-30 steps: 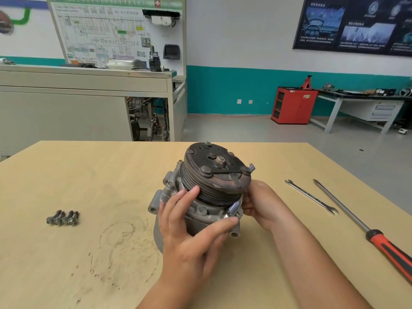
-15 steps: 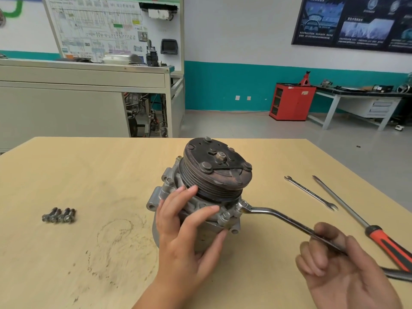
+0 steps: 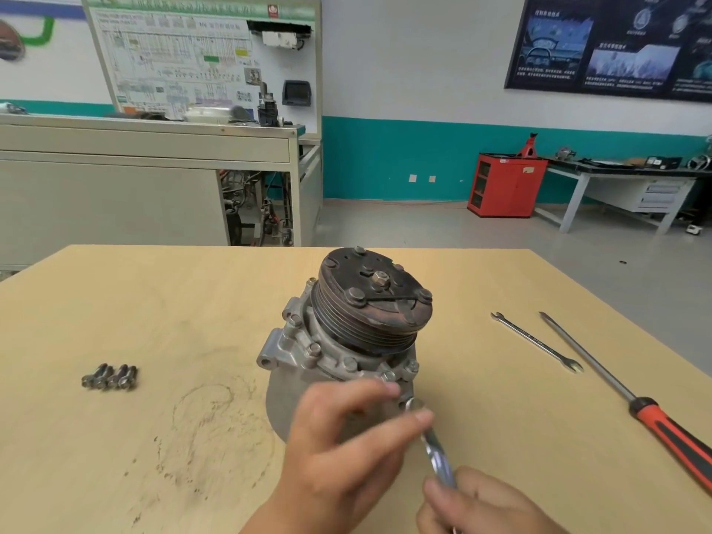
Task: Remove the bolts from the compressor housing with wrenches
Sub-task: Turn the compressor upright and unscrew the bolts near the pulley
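Where the compressor [image 3: 358, 325] sits: mid-table [image 3: 154, 302], dark pulley end tipped up and away, silver housing [image 3: 304, 352] facing the person.
Wrench [image 3: 435, 452]: ring end right at the housing's lower right corner, handle running back toward the camera.
Right hand [image 3: 489, 506]: clamped on the wrench handle, at the bottom edge of view.
Left hand [image 3: 339, 449]: thumb and forefinger either side of the ring end, up against the housing. It's too blurry to tell if it's actually pinching.
Bolts [image 3: 109, 377]: four loose ones in a tight row, well off to the left.
Spare wrench [image 3: 535, 341] and screwdriver [image 3: 655, 418]: side by side on the right.
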A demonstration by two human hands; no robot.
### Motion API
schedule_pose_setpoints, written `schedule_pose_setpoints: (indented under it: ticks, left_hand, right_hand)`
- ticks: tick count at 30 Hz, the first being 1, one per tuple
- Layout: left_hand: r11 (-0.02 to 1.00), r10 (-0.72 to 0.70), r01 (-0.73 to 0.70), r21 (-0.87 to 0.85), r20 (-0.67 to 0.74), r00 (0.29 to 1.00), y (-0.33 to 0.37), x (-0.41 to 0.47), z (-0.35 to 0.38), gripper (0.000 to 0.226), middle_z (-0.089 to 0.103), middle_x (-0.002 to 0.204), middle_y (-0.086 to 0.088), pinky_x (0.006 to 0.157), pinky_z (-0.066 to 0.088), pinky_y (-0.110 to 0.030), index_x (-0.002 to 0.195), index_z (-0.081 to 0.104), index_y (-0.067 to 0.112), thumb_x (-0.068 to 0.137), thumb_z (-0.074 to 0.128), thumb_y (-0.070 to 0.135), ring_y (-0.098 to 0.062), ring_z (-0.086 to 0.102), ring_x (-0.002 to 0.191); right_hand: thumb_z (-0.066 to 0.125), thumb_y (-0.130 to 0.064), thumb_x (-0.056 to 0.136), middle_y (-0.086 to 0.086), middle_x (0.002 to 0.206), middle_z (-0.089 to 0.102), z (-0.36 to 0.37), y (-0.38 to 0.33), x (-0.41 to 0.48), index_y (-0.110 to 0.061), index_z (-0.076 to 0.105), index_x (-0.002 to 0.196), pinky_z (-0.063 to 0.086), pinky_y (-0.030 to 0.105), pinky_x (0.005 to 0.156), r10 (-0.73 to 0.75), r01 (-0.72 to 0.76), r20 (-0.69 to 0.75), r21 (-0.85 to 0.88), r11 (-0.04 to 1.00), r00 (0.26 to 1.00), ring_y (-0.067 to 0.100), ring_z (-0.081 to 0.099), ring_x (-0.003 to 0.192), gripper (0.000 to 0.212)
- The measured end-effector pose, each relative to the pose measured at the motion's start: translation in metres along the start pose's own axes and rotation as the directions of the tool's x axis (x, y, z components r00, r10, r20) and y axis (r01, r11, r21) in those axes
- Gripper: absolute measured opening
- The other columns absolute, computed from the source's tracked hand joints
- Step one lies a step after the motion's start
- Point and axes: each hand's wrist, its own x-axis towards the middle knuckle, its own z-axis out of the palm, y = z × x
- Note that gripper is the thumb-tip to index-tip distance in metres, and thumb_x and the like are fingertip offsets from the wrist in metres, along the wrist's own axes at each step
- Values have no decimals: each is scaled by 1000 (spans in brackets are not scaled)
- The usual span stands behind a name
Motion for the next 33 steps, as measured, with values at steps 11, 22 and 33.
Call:
schedule_pose_setpoints:
  ticks: [11, 22, 33]
  left_hand:
    - [997, 81, -83, 2, 192, 978, 11, 29, -7, 20, 54, 78, 11, 53, 40, -28, 102, 64, 27, 98, 48, 39, -11, 50, 65]
    - [994, 20, -39, 97, 191, 981, -7, 32, -5, 11, 51, 85, 14, 58, 42, -37, 100, 60, 28, 95, 53, 35, -10, 47, 75]
    - [970, -118, 116, 214, -3, 993, -24, 5, 6, 26, 39, 122, 2, 85, 43, -62, 101, 60, 30, 77, 67, 38, -22, 38, 120]
  right_hand:
    - [81, -30, 15, 13, 38, 51, 17, -18, -17, 7, 62, 47, 36, 19, 30, -104, 129, -181, 132, 983, 978, 14, 46, 26, 52]
    - [61, -11, 65, -5, 62, 64, 39, -21, -18, -21, 72, 57, 40, 7, 46, -385, 319, -264, -260, 911, 884, 6, 54, 54, 17]
    - [69, -81, 37, 21, 64, 68, 6, -27, -10, -24, 79, 77, 42, 20, 42, -498, 493, -235, -82, 866, 835, 22, 61, 51, 70]
